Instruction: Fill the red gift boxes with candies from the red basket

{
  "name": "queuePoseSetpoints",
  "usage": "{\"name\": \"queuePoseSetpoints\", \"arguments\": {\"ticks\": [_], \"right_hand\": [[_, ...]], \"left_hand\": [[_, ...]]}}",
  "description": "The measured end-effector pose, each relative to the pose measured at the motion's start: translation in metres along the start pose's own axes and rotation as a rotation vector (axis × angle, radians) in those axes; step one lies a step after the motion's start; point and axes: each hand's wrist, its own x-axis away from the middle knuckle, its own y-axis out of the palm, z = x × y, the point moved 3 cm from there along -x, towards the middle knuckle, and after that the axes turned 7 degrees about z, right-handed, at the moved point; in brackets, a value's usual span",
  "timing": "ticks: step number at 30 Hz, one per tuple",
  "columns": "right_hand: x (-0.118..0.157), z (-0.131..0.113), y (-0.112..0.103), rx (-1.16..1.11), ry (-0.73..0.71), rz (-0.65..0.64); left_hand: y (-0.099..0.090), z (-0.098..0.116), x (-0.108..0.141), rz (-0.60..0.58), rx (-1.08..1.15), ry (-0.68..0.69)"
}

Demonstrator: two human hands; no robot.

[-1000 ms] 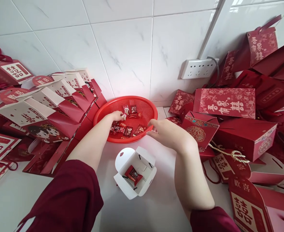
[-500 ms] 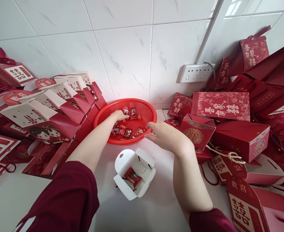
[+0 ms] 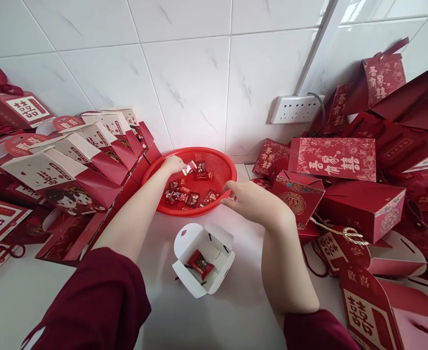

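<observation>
A wrapped candy [image 3: 189, 167] with a shiny pink and white wrapper is pinched in the fingertips of my left hand [image 3: 173, 165], over the left back part of a red plastic basket [image 3: 151, 167]. Several more wrapped candies [image 3: 179, 196] lie in the basket. My right hand [image 3: 245, 197] is at the basket's right front rim, its thumb and fingers closed on the edge. In front of the basket stands an open white-lined box [image 3: 217, 243], flaps spread, with a dark red wrapped piece [image 3: 201, 264] inside it.
Red and cream gift boxes [image 3: 53, 170] stand in a row on the left. More red boxes [image 3: 332, 158] and bags are piled on the right, some with cords. A power strip [image 3: 296, 109] is on the white tiled wall behind.
My left hand has lifted slightly and moved a little left, with a candy now showing in its fingertips. My right hand stays at the basket rim.
</observation>
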Motion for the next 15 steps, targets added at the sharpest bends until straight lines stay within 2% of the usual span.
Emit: {"name": "queuePoseSetpoints", "arguments": {"ticks": [3,6,9,11,15], "right_hand": [[0.0,0.004,-0.002,-0.009,0.006,0.006],[-0.001,0.011,-0.005,-0.041,0.017,-0.001],[-0.001,0.017,-0.006,-0.056,0.042,0.008],[-0.001,0.02,-0.006,-0.044,0.069,0.024],[-0.002,0.018,-0.003,-0.024,0.088,0.016]], "left_hand": [[-0.016,0.017,0.03,0.042,0.13,0.034],[-0.029,0.03,0.089,0.02,0.274,0.135],[-0.04,0.037,0.151,-0.166,0.498,0.231],[-0.046,0.041,0.181,-0.298,0.524,0.319],[-0.042,0.048,0.208,-0.468,0.233,0.533]]}}
